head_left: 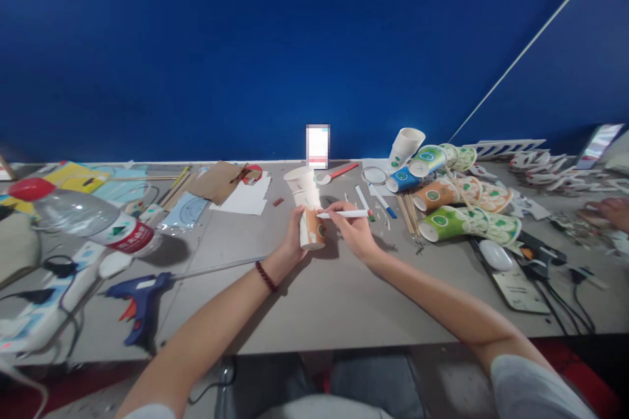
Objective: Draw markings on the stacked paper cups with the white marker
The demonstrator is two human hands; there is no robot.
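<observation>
An orange and white paper cup is held near the middle of the table, its base toward me. My left hand is wrapped round the cup's left side. In a pinch, my right hand holds a white marker, its tip at the cup's upper part and its other end pointing right. Just beyond the held cup stand white paper cups. A dark red bead bracelet circles my left wrist.
A water bottle, a blue glue gun and a power strip lie left. Orange, green and blue cups lie right, beside wooden sticks. A phone stands at the back. Another person's hand is far right.
</observation>
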